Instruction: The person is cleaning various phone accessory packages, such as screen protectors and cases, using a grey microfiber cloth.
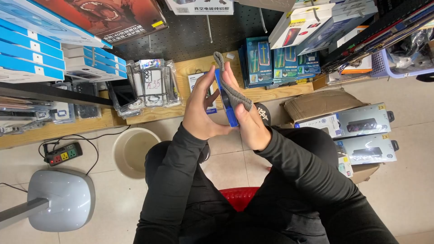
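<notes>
My left hand and my right hand meet in front of my chest around a thin blue phone seen edge-on. The left palm supports its left face, fingers pointing up. My right hand presses a grey cloth against the phone's right face; the cloth runs from above my fingertips down over my fingers. Both arms wear black sleeves. I sit on a red stool with my knees apart.
A wooden shelf ahead holds clear phone cases and dark boxed screen protectors. Blue-and-white boxes stack at left. A beige bucket, a power strip and a grey fan base stand on the floor; grey boxes lie at right.
</notes>
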